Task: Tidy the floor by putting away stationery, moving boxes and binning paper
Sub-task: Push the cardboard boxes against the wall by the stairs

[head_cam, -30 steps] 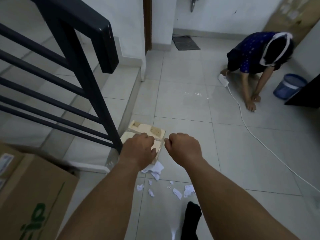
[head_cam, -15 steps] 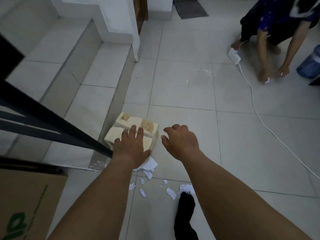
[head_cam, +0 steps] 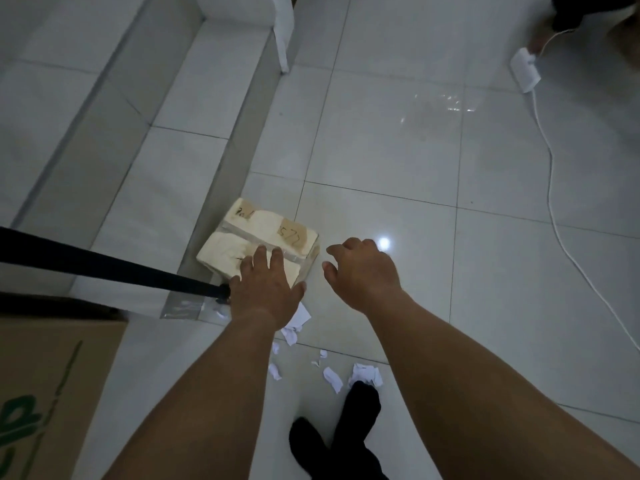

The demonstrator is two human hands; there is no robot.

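Box (head_cam: 258,242) on the floor (head_cam: 398,161), tight against the foot of the step (head_cam: 166,188), pale, taped across the top, with brown labels bearing handwriting too small to read.

Left hand (head_cam: 265,289) laid on the near half of the box top, fingers straight and spread a little, released, gripping nothing. Covers the near edge, so contact at the palm cannot be told.

Right hand (head_cam: 363,271) just right of the box and apart from it, above the tiles, fingers loosely bent, grasping nothing.

Scraps (head_cam: 332,377) of white paper scattered on the floor between the forearms, nearest ones just under the left wrist, one crumpled piece touching the toe of a black sock (head_cam: 360,403).

Dark rail (head_cam: 104,266) slanting in from the left, ending beside the left hand. Carton (head_cam: 52,386) with green print at the lower left corner.

White cord (head_cam: 554,202) running down the right side of the floor from a white block (head_cam: 524,72) near the top right, well apart from the box.
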